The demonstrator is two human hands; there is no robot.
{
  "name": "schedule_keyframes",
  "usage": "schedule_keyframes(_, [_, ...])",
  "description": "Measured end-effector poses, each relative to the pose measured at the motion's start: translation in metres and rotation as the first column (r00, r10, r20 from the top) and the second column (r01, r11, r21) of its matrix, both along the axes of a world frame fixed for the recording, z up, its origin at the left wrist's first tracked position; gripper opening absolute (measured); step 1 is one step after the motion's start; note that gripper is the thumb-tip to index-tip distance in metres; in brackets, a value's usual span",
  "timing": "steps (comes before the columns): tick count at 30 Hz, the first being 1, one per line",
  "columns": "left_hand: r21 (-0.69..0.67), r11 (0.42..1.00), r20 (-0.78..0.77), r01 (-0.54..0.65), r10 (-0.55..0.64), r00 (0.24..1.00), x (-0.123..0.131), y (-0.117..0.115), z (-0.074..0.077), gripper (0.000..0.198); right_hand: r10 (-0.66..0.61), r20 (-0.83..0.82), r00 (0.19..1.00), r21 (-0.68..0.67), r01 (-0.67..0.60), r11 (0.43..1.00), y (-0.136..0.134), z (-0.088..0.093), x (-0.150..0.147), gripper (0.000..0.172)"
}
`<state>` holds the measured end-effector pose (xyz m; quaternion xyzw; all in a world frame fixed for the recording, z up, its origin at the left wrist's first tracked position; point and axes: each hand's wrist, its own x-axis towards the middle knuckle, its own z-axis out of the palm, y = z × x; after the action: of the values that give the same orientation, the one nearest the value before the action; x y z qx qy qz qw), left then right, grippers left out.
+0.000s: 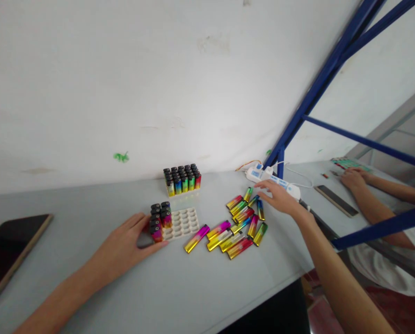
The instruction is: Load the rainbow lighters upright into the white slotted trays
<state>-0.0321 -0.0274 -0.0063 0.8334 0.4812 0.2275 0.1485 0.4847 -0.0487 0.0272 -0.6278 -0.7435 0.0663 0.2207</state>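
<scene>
My left hand [134, 236] holds the left end of a white lighter tray [182, 222], its thumb along the front edge and the other fingers beside the lighters. Upright purple-and-yellow lighters with black tops [166, 219] fill the tray's left columns; its other slots are bare. My right hand [277, 195] reaches over the far right side of a pile of loose shiny lighters [244, 214], fingers apart, with nothing visible in them. Its fingertips are close to a blue lighter [260, 210]. A purple-and-yellow lighter [196, 238] lies between the tray and the pile.
A second tray packed with lighters [182, 181] stands near the wall. A white power strip [273, 178] lies behind my right hand. A dark phone-like slab [14, 250] is at left. Blue metal bars [309, 99] rise at right, with another person's hands [355, 178] beyond.
</scene>
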Motion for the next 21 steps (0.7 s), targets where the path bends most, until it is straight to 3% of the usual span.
schedule_keyframes(4, [-0.031,0.999,-0.019,-0.014,0.014,1.0,0.0,0.0,0.0,0.053,-0.154,0.081,0.985,-0.091,0.161,0.983,0.024,-0.006,-0.012,0.032])
schedule_keyframes(8, [-0.018,1.0,-0.013,-0.012,0.012,1.0,-0.001,-0.002,-0.001,0.056,-0.238,0.181,0.954,-0.086,0.257,0.963,0.036,-0.023,-0.039,0.034])
schedule_keyframes(12, [-0.012,1.0,-0.025,0.005,-0.005,1.0,-0.003,-0.001,-0.004,0.058,-0.309,0.045,0.95,-0.057,0.311,0.949,0.047,-0.025,-0.054,0.03])
schedule_keyframes(16, [0.014,1.0,-0.016,0.026,-0.025,1.0,-0.002,-0.001,-0.005,0.063,-0.269,-0.225,0.936,-0.027,0.27,0.962,0.062,-0.008,-0.074,0.028])
schedule_keyframes(18, [0.007,1.0,-0.016,0.022,-0.022,1.0,-0.001,-0.002,-0.003,0.063,-0.187,-0.496,0.848,-0.046,0.19,0.981,0.065,0.003,-0.096,0.032])
schedule_keyframes(21, [-0.036,0.999,-0.027,0.022,-0.023,0.999,0.002,-0.006,0.004,0.057,-0.077,-0.84,0.538,-0.117,-0.04,0.992,0.06,0.018,-0.147,0.049])
